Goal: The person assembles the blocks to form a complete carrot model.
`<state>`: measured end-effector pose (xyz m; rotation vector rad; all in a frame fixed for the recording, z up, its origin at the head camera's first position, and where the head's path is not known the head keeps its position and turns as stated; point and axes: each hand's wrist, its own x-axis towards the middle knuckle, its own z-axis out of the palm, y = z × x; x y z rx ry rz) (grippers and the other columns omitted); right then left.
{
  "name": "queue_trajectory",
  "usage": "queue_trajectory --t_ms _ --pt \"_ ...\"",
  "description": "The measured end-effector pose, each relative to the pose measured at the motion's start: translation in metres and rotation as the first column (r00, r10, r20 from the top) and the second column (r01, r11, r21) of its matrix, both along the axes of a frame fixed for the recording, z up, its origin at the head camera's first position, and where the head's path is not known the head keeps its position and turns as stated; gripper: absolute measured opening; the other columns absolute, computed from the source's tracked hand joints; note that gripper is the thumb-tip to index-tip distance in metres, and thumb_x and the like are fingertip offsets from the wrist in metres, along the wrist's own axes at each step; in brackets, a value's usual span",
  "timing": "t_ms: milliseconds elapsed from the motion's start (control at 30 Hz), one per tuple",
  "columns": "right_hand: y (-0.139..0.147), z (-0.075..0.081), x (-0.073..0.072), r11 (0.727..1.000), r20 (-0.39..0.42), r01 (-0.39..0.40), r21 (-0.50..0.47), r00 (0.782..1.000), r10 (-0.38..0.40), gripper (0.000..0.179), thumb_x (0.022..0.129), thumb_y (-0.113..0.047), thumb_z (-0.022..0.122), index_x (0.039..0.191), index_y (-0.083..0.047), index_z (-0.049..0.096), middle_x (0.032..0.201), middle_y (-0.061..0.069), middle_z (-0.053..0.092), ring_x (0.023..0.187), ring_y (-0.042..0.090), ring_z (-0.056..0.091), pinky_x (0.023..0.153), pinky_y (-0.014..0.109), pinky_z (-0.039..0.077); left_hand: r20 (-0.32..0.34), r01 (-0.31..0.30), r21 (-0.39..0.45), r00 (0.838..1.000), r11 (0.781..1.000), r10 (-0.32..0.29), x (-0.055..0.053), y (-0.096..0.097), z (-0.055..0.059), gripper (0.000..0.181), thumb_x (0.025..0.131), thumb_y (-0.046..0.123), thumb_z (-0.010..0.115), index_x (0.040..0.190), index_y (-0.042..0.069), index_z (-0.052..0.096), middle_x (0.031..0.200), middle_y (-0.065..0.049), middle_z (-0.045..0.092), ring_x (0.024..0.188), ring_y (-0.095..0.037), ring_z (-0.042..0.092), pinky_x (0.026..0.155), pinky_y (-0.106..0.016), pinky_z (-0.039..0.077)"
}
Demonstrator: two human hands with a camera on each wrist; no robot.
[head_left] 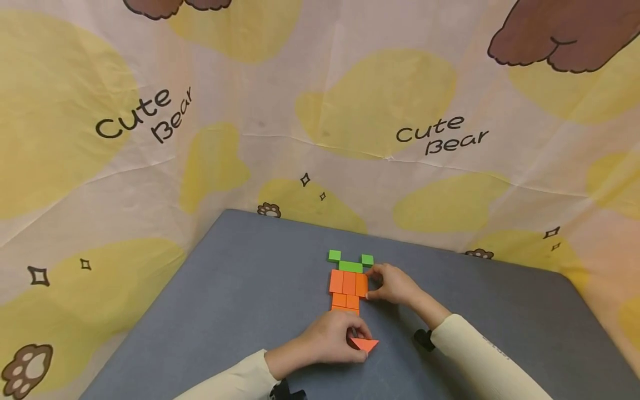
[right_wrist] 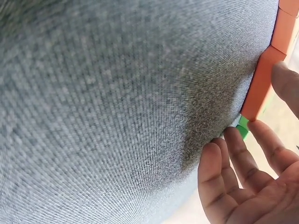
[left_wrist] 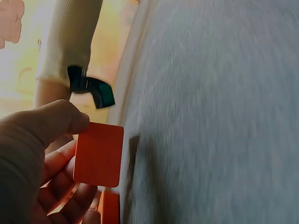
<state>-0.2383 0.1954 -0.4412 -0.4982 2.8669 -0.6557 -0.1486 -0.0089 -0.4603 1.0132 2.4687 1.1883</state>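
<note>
My left hand (head_left: 327, 338) pinches an orange triangular block (head_left: 366, 345) between thumb and fingers, near the close end of a flat block figure. One rectangular face of that triangular block (left_wrist: 99, 156) fills the middle of the left wrist view. Farther up the figure, my right hand (head_left: 397, 284) pinches the rightmost orange rectangular block (head_left: 361, 285) of a row, thumb and index finger at its ends. Two more orange blocks (head_left: 343, 281) lie against it on the left. Smaller orange blocks (head_left: 345, 301) come below, partly hidden by my left hand.
A green rectangular block (head_left: 350, 267) tops the orange row, with a green square block at its upper left (head_left: 334, 255) and another at its upper right (head_left: 367, 260). Everything lies on a grey cloth-covered table (head_left: 250, 294). A printed bear curtain (head_left: 350, 111) hangs behind.
</note>
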Motion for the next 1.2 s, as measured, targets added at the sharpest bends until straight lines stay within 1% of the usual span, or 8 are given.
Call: queue_trajectory --t_ms 167,433,733,833,933,1000,1100,1200 --pt "0.001 -0.001 -0.002 1.000 0.001 0.003 -0.002 1.000 -0.003 0.044 0.071 -0.022 0.085 0.108 -0.006 0.068 0.099 0.007 0.066 0.093 0.023 0.061 0.084 0.044 0.051 -0.019 -0.039 -0.001 0.999 0.999 0.039 -0.010 -0.012 0.000 0.019 0.073 0.019 0.076 0.091 0.025 0.073 0.081 0.019 0.065 0.070 0.008 0.053 0.064 -0.013 0.046" --pt "-0.002 -0.005 -0.005 1.000 -0.003 -0.015 -0.015 1.000 0.015 0.044 0.071 -0.022 0.085 0.109 -0.008 0.068 0.100 0.006 0.066 0.093 0.022 0.060 0.084 0.043 0.051 -0.080 -0.115 -0.086 0.991 0.990 0.108 -0.022 -0.025 -0.003 0.020 0.073 0.022 0.076 0.092 0.025 0.072 0.083 0.018 0.065 0.072 0.005 0.052 0.063 -0.014 0.045" --pt "-0.004 -0.006 -0.009 1.000 0.004 -0.008 0.000 1.000 0.008 0.045 0.070 -0.023 0.085 0.109 -0.008 0.068 0.102 0.006 0.067 0.095 0.022 0.061 0.086 0.044 0.051 -0.125 -0.114 -0.117 0.987 0.987 0.099 -0.030 -0.029 -0.002 0.019 0.072 0.023 0.076 0.091 0.028 0.072 0.085 0.021 0.065 0.077 0.004 0.054 0.064 -0.013 0.044" --pt "-0.002 -0.005 -0.010 0.999 -0.001 -0.034 0.010 0.999 0.034 0.045 0.072 -0.025 0.084 0.111 -0.008 0.066 0.103 0.007 0.066 0.095 0.023 0.061 0.086 0.045 0.051 -0.137 -0.109 -0.110 0.986 0.988 0.094 -0.032 -0.031 -0.001 0.020 0.073 0.025 0.076 0.093 0.027 0.072 0.086 0.019 0.065 0.077 0.003 0.053 0.064 -0.014 0.044" --pt "0.001 0.000 -0.010 0.997 0.005 -0.068 0.025 0.998 0.067 0.048 0.076 -0.027 0.081 0.116 -0.008 0.063 0.107 0.009 0.064 0.097 0.024 0.060 0.085 0.046 0.051 -0.156 -0.121 -0.089 0.982 0.989 0.106 -0.036 -0.035 0.002 0.022 0.075 0.030 0.076 0.097 0.024 0.073 0.087 0.014 0.065 0.076 -0.002 0.054 0.064 -0.015 0.043" --pt "0.006 0.007 -0.009 0.996 0.012 -0.078 0.032 0.997 0.078 0.052 0.078 -0.028 0.078 0.122 -0.007 0.060 0.109 0.012 0.063 0.095 0.025 0.059 0.082 0.045 0.051 -0.176 -0.146 -0.075 0.976 0.986 0.131 -0.040 -0.040 0.008 0.025 0.077 0.032 0.076 0.099 0.022 0.073 0.089 0.008 0.065 0.077 -0.008 0.056 0.065 -0.017 0.043" --pt "0.016 0.024 -0.008 0.997 0.002 -0.066 0.037 0.998 0.066 0.057 0.082 -0.030 0.074 0.130 -0.007 0.054 0.115 0.015 0.060 0.097 0.027 0.059 0.080 0.045 0.051 -0.220 -0.203 -0.066 0.958 0.977 0.184 -0.049 -0.051 0.022 0.027 0.079 0.033 0.074 0.102 0.019 0.072 0.094 0.003 0.066 0.083 -0.015 0.059 0.068 -0.020 0.046" --pt "0.032 0.048 -0.004 0.999 -0.065 -0.036 0.035 0.997 0.038 0.058 0.085 -0.031 0.071 0.134 -0.007 0.051 0.121 0.018 0.059 0.103 0.033 0.059 0.082 0.048 0.051 -0.304 -0.294 -0.069 0.916 0.953 0.261 -0.061 -0.067 0.041 0.027 0.080 0.034 0.073 0.104 0.021 0.072 0.096 0.005 0.067 0.087 -0.014 0.060 0.070 -0.023 0.048"
